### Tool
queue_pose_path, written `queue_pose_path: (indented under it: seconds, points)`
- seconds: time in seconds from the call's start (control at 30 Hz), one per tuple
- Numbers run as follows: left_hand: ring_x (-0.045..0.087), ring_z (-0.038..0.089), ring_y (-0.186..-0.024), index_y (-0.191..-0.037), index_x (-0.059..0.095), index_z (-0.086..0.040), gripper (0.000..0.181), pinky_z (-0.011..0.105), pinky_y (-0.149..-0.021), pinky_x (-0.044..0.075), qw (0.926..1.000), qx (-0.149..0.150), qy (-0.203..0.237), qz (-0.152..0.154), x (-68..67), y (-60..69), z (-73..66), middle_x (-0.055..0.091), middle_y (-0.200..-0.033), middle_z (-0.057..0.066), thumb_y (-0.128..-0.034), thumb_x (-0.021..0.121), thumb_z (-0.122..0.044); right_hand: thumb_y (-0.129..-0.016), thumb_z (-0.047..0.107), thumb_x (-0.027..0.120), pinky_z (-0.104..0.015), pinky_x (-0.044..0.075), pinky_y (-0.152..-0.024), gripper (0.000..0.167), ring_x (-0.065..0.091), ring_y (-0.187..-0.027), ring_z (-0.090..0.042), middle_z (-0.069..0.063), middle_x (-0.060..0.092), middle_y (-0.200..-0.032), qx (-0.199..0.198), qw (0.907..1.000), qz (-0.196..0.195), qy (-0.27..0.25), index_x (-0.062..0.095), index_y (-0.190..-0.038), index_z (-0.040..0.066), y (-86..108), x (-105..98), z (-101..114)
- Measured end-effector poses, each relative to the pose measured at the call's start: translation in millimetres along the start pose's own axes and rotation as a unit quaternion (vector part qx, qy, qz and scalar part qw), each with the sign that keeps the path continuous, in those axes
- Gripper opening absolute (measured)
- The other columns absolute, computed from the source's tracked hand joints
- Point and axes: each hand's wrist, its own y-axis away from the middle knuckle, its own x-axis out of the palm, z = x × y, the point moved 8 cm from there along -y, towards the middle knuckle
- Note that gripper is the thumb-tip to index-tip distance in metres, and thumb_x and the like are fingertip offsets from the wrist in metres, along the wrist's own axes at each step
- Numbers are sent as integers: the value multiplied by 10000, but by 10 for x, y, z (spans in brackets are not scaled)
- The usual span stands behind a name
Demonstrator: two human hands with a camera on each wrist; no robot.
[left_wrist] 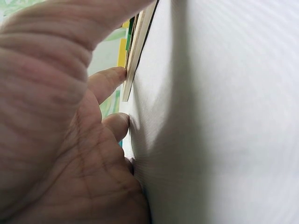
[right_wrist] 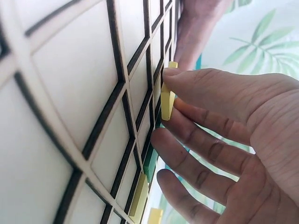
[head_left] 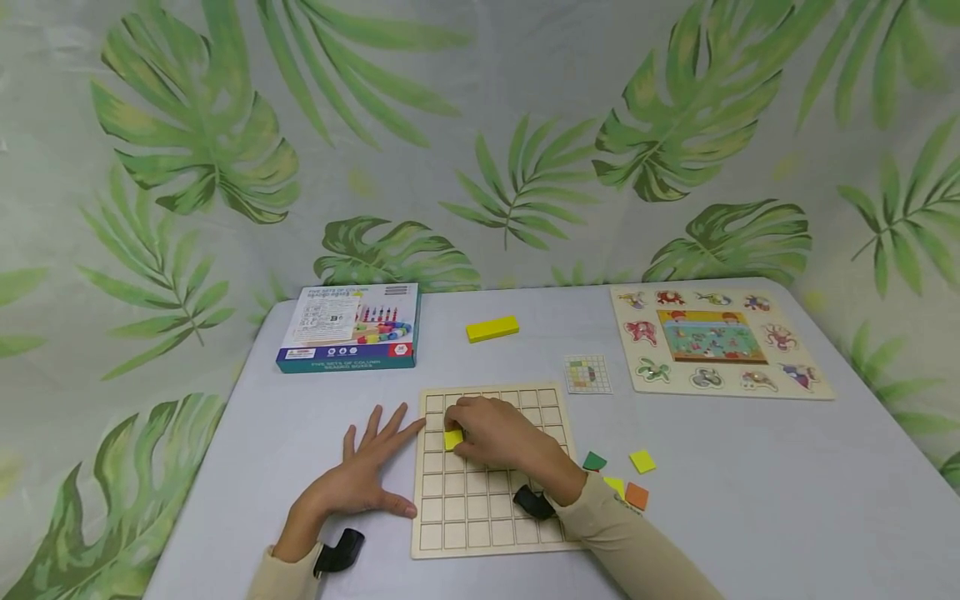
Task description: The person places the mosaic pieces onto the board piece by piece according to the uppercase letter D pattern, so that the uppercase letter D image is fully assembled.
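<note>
My right hand (head_left: 495, 433) is over the upper left part of a wooden grid board (head_left: 453, 533). Its thumb and index finger pinch a yellow square tile (right_wrist: 168, 102), tilted against the grid in the right wrist view. A green piece (right_wrist: 150, 163) and another yellow piece (right_wrist: 138, 198) lie on the board beyond those fingers; in the head view the hand hides them. At the board's left edge my left hand (head_left: 356, 475) rests on the table with fingers spread. Its thumb and a fingertip touch that edge.
Right of the board lie loose tiles: a green one (head_left: 595, 461), an orange one (head_left: 637, 497) and a yellow one (head_left: 642, 461). Behind are a small pattern card (head_left: 588, 374), a yellow block (head_left: 492, 329), a boxed set (head_left: 348, 327) and a sea-animal puzzle (head_left: 787, 371).
</note>
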Motion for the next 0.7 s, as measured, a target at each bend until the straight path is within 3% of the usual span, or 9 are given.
queue_pose_path:
  seconds: [0.33, 0.7]
  points:
    - [-180, 457, -1516, -1592, 292, -220, 1182, 714, -1095, -218, 10000, -24, -8, 2, -5, 0, -10, 30, -1698, 125, -625, 925, -463, -863, 183, 768, -264, 543, -748, 214, 590, -796, -79, 20, 686, -989, -96, 9999, -9, 55, 717, -1066, 134, 4, 4, 30]
    - [-187, 442, -1519, -1596, 282, -238, 1190, 702, -1102, -223, 9999, -117, -30, 19, -2, 5, 0, 24, -1699, 114, -622, 924, -473, -858, 214, 769, -274, 542, -723, 195, 594, -780, -88, 23, 682, -970, 106, 9995, -189, 228, 719, -1034, 146, 6, -7, -8]
